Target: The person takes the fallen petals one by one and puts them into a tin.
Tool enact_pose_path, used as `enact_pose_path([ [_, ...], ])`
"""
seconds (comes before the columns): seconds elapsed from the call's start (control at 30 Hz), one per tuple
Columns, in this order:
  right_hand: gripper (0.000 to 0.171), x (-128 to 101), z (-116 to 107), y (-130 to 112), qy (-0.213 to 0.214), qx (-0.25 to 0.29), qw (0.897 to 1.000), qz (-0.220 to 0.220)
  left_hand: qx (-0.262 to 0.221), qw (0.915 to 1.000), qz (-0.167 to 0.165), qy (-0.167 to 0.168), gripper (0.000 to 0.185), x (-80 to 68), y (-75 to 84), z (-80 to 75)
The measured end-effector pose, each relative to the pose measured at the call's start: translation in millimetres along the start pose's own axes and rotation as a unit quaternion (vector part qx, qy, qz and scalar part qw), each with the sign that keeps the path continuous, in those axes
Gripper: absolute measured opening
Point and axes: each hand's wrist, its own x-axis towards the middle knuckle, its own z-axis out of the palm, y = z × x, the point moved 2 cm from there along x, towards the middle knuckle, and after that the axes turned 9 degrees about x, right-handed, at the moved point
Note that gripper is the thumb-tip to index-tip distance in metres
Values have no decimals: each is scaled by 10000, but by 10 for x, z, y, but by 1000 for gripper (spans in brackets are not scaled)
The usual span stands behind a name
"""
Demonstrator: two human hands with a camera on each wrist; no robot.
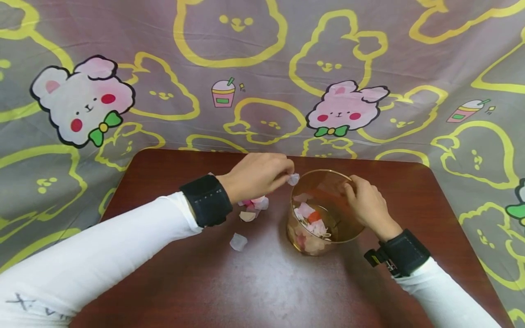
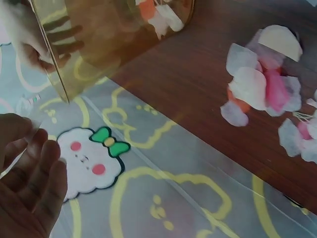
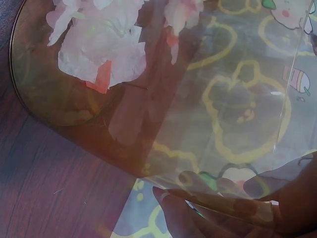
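Observation:
My left hand (image 1: 260, 175) pinches a pale, thin petal (image 1: 293, 179) beside the rim of a transparent amber bucket (image 1: 297, 234). In the left wrist view, that petal shows faintly between thumb and fingertips. My right hand (image 1: 368, 200) grips the bucket's right rim, thumb inside the wall and fingers outside. The bucket is tilted toward me on the table. Inside, white, pink and orange petals (image 1: 316, 225) lie at the bottom. Under my left wrist sits a small pile of pink and white petals (image 1: 261, 203), partly hidden by the hand.
A single whitish petal (image 1: 238, 242) lies nearer me on the dark wooden table (image 1: 262, 291). Closer to the pile is a cream half-round piece (image 1: 247, 216). A patterned curtain (image 1: 266, 82) hangs behind the table's far edge.

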Motion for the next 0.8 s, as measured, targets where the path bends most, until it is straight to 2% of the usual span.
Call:
enact_pose_path([
  [0.2,25,8,-7,-5,20,22,10000,-37,364,9984,433,-4,9,175,196,68],
  [0.4,26,10,-12,-13,47,15,10000,-50,399,9963,694,-298,10,290,359,169],
  [0.63,24,2,-3,-11,52,34,10000,-30,529,9920,766,-856,11,329,490,307],
  [0.8,24,-4,-3,-9,89,-29,10000,-26,566,9892,789,-1095,14,355,549,382],
])
